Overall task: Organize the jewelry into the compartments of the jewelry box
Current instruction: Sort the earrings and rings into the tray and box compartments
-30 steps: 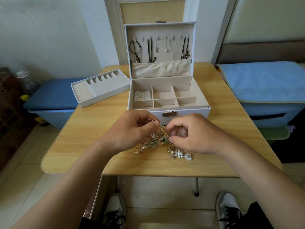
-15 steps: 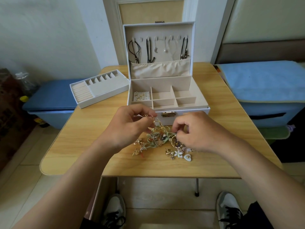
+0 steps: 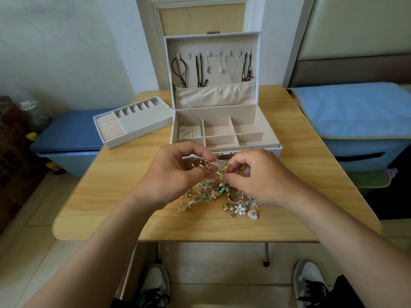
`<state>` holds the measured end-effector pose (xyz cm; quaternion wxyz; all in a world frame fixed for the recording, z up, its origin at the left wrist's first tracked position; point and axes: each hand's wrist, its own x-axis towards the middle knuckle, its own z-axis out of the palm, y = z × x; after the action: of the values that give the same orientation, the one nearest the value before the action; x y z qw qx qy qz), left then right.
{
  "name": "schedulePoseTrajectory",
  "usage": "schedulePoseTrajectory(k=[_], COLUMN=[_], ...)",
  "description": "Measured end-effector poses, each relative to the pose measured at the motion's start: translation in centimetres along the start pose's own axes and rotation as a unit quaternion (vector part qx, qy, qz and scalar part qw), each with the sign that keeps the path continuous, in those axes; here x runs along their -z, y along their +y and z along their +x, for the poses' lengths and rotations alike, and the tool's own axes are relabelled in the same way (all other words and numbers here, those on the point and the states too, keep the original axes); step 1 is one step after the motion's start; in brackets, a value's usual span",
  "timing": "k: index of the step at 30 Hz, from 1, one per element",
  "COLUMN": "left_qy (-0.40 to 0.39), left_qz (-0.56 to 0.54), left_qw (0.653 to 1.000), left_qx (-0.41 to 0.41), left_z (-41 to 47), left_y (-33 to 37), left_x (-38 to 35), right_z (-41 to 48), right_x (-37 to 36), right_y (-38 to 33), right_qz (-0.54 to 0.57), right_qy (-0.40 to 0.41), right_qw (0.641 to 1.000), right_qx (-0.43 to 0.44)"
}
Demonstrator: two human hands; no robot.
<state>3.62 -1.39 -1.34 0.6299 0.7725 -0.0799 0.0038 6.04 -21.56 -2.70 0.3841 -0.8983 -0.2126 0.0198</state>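
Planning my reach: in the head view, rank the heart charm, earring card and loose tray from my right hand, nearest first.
1. heart charm, below the right hand.
2. earring card, left side of the box.
3. loose tray, left of the box.

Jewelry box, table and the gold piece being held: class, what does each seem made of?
Jewelry box: matt beige lining, likely velvety fabric; white shell unclear. Table: pale streaked grain, probably wood or laminate. Gold piece: thin, shiny, yellow wire, likely metal.
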Motion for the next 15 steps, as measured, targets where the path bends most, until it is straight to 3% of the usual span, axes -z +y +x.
schedulePoseTrajectory(k=[15], left_qy=[0.049], left_qz=[-0.001], left_qw=[0.999], left_qx=[-0.015], left_z=[0.40], left_y=[-0.21], left_x=[-0.19], right_z=[0.16], right_x=[-0.24], right_y=[0.26], right_qz=[0.080], right_qy=[0.062], right_qw=[0.995], right_qx=[0.006])
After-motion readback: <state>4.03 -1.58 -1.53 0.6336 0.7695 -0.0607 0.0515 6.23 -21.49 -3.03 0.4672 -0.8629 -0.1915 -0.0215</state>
